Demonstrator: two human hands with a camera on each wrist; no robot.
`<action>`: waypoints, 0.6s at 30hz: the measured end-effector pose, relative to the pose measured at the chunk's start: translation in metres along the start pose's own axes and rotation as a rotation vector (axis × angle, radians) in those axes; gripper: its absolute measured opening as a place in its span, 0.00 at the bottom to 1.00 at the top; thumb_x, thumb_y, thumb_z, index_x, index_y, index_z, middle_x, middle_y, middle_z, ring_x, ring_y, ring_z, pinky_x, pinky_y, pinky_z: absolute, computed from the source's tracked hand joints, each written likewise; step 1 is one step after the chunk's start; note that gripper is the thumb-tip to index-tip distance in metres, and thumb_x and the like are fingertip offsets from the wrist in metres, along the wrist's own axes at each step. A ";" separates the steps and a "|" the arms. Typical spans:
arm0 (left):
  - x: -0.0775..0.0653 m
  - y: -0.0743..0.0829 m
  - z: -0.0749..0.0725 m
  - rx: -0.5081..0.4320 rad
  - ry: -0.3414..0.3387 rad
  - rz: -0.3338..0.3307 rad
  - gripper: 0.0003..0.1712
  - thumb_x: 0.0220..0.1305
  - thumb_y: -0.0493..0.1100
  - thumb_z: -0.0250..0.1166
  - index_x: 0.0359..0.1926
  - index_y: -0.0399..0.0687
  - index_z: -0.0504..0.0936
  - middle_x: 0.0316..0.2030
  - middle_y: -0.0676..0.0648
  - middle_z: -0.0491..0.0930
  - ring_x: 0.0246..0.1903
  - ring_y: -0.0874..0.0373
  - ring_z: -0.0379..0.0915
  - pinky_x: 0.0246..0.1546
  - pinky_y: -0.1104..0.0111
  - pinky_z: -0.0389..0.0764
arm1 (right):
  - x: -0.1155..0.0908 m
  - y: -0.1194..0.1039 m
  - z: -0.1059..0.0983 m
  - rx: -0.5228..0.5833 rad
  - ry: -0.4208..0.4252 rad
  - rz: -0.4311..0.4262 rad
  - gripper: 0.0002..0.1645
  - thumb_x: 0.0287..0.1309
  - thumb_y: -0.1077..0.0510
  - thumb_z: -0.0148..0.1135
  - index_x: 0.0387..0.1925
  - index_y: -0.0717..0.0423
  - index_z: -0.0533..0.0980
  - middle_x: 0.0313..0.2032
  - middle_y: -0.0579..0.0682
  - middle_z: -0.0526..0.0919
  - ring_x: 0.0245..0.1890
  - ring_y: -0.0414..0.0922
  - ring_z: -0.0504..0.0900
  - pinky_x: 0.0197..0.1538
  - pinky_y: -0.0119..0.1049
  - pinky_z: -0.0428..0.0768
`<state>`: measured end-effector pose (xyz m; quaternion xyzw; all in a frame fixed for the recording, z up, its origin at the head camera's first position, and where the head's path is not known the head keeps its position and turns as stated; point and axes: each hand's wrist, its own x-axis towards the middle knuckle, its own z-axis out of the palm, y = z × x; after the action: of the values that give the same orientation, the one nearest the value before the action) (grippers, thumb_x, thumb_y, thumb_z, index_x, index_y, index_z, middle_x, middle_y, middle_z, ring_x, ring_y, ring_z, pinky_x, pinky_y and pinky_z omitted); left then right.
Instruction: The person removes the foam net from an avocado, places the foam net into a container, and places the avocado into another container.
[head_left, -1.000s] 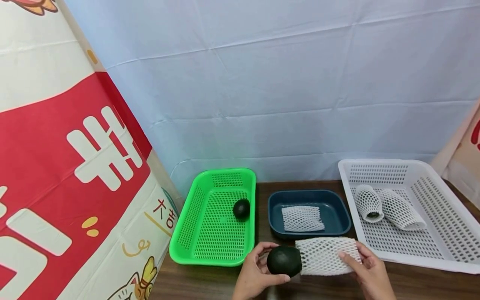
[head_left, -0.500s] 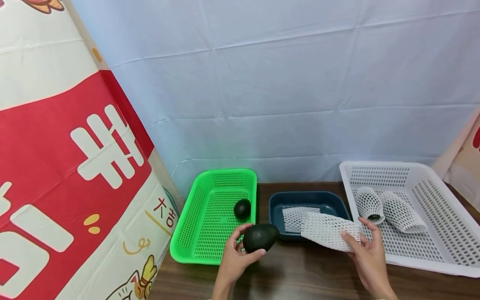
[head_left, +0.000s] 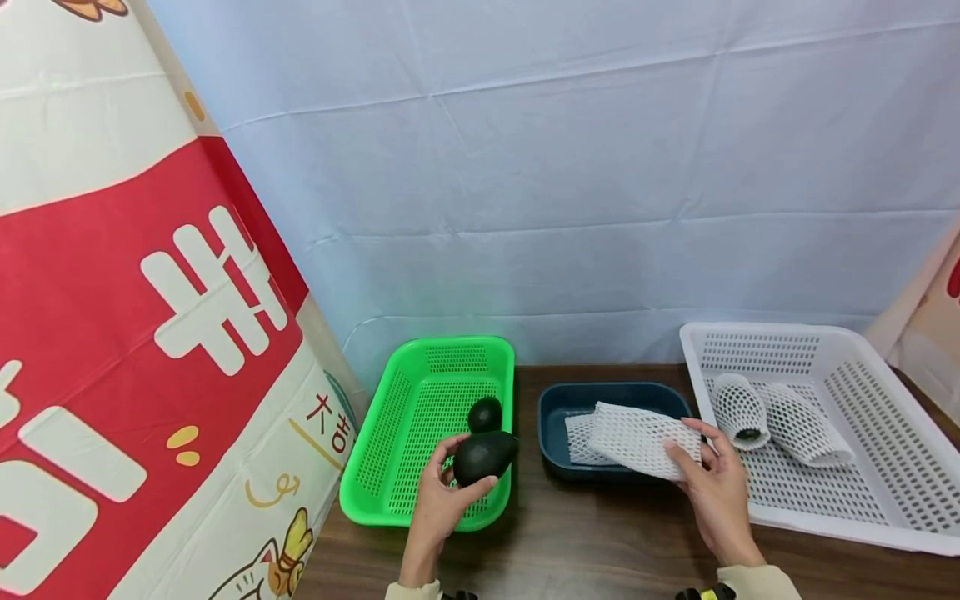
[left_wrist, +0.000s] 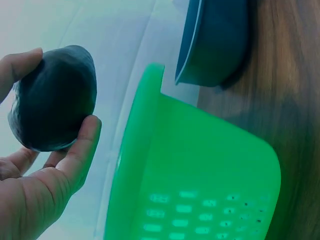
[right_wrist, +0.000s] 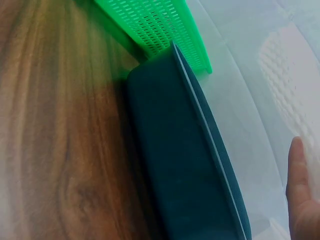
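In my left hand [head_left: 441, 492] I grip a dark avocado [head_left: 482, 458] over the right front part of the green basket [head_left: 351, 492]; thumb and fingers show around it in the left wrist view. A second avocado [head_left: 485, 414] lies inside that basket against its right side. My right hand [head_left: 712, 483] pinches a flattened white foam net sleeve [head_left: 645, 442] by its right end, above the blue tray [head_left: 555, 400]. Another net sleeve [head_left: 579, 437] lies in the tray, partly covered by the held one in the head view.
At the right stands a white basket [head_left: 885, 533] with two net-covered items [head_left: 738, 408] in it. Brown wooden tabletop [head_left: 577, 533] shows in front of the tray. Behind everything hangs a pale cloth [head_left: 525, 208]; a printed banner [head_left: 75, 292] slants along the left.
The avocado has come away from the net sleeve's end and moved left with my left hand over the green basket. My right hand has carried the sleeve up and slightly left over the tray.
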<state>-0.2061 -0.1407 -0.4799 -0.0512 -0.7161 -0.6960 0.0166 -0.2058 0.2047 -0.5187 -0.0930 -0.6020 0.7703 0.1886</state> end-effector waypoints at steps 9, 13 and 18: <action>0.006 -0.005 -0.006 0.097 0.059 0.004 0.39 0.46 0.37 0.79 0.60 0.44 0.72 0.51 0.41 0.73 0.44 0.48 0.76 0.40 0.61 0.78 | 0.012 0.007 0.015 0.033 0.009 0.033 0.27 0.61 0.63 0.65 0.61 0.56 0.69 0.37 0.43 0.82 0.27 0.37 0.80 0.24 0.30 0.78; 0.006 0.001 -0.004 0.143 0.068 0.007 0.38 0.44 0.34 0.78 0.58 0.42 0.73 0.49 0.41 0.74 0.42 0.49 0.76 0.40 0.60 0.78 | 0.040 0.055 0.001 -0.012 -0.023 -0.037 0.34 0.56 0.50 0.71 0.63 0.54 0.71 0.43 0.49 0.81 0.29 0.38 0.81 0.25 0.31 0.80; 0.000 0.023 -0.001 0.191 0.052 0.019 0.35 0.45 0.32 0.77 0.56 0.37 0.72 0.48 0.40 0.74 0.40 0.49 0.76 0.40 0.58 0.76 | 0.064 0.092 -0.008 -0.044 -0.014 -0.043 0.41 0.45 0.38 0.75 0.59 0.50 0.76 0.46 0.53 0.80 0.28 0.39 0.81 0.24 0.30 0.80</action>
<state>-0.2036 -0.1409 -0.4572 -0.0384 -0.7780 -0.6253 0.0466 -0.2774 0.2184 -0.6038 -0.0786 -0.6220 0.7533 0.1989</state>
